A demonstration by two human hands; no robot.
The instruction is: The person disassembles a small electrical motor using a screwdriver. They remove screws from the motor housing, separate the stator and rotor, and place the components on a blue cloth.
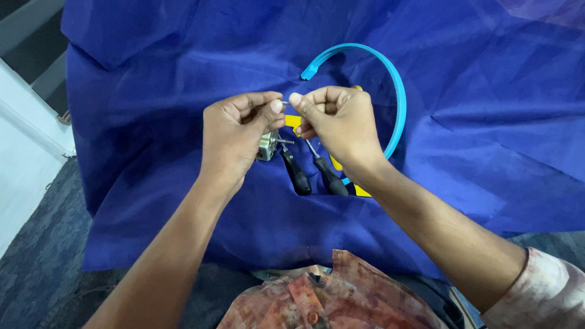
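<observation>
A small metal pin (285, 103) sits between the two hands, above the blue cloth (152, 91), raised where both thumbs can work on it. Left hand (234, 134) pinches one end between thumb and forefinger; its lower fingers curl round a small motor (267, 146), shaft pointing right, kept in the palm rather than set down. Right hand (338, 125) pinches the other end, remaining fingers folded in. Just below the hands lie two black-handled screwdrivers (314, 173), tips toward the hands, close for pickup. Yellow parts (335, 163) lie partly hidden under the right hand. A light-blue curved band (399, 103) arcs behind, on the cloth.
</observation>
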